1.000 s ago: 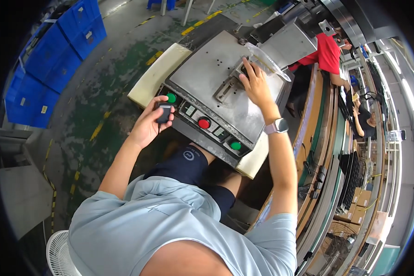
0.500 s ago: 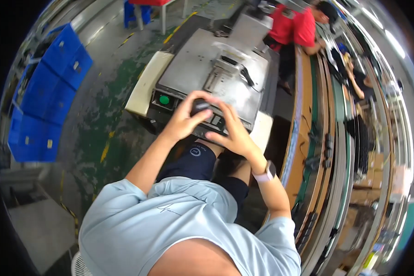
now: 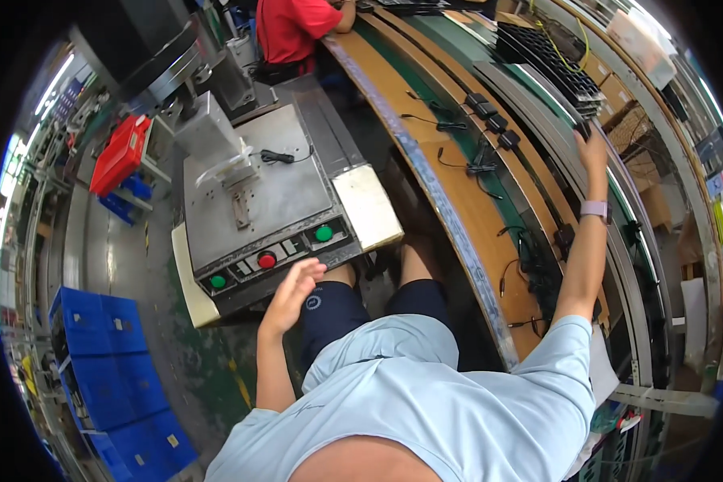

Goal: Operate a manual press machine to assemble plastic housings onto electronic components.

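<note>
My left hand [image 3: 293, 297] hovers by the front edge of a metal-topped press machine [image 3: 273, 205], its fingers stretched and holding nothing. On the machine's front are a red button [image 3: 267, 259] and green buttons [image 3: 323, 233]. A black cable coil [image 3: 277, 157] lies on the plate beside a small metal fixture [image 3: 241, 209]. Far out to the right, my right hand [image 3: 593, 153] reaches over the bench rails, its fingers closed round a small black piece [image 3: 582, 128]. Just beyond it is a stack of black trays [image 3: 546, 68]. The piece's exact kind is too small to tell.
Several black power adapters [image 3: 488, 112] with cables lie along the brown bench [image 3: 426, 153] on my right. A press head [image 3: 136, 48] hangs over the machine's far left. Blue bins [image 3: 108, 321] stand at left, a red stool [image 3: 120, 153] behind. A person in red [image 3: 293, 28] works ahead.
My view has turned right. The hands, earlier together round a small black piece above the machine, are apart: my right hand has reached to the far bench, my left has stayed near the machine.
</note>
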Available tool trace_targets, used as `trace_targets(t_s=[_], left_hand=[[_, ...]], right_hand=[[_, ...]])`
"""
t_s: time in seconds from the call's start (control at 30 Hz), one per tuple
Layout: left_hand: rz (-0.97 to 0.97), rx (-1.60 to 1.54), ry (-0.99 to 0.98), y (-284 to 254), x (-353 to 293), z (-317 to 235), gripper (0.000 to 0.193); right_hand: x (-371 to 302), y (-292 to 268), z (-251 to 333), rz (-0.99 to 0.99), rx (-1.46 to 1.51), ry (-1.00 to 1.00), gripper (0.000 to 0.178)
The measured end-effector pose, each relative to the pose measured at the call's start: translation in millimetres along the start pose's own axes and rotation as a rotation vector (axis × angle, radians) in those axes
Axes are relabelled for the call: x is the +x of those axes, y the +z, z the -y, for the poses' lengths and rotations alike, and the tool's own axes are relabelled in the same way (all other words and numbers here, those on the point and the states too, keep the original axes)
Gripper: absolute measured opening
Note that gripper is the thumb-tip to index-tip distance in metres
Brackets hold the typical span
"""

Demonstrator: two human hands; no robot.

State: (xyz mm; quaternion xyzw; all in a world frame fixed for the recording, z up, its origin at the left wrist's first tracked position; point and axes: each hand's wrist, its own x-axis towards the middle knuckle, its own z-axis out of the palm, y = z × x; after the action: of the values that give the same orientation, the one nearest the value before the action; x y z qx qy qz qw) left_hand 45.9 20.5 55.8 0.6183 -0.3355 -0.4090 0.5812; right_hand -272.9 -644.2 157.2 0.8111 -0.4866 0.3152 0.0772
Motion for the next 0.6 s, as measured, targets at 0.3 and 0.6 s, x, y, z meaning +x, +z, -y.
trace_targets(t_s=[0.3,0.6], left_hand=[[0.136,0.056,-0.135,13.8,10.1,-9.3,0.039],[-0.307,0.22,0.127,-63.0,21.8,-25.0,0.022]], right_hand=[[-62.9,56.6,151.9,0.233,0.083,-0.088,0.061],[-67.5,-61.9,224.8,-0.038,0.207,-0.45,0.051]])
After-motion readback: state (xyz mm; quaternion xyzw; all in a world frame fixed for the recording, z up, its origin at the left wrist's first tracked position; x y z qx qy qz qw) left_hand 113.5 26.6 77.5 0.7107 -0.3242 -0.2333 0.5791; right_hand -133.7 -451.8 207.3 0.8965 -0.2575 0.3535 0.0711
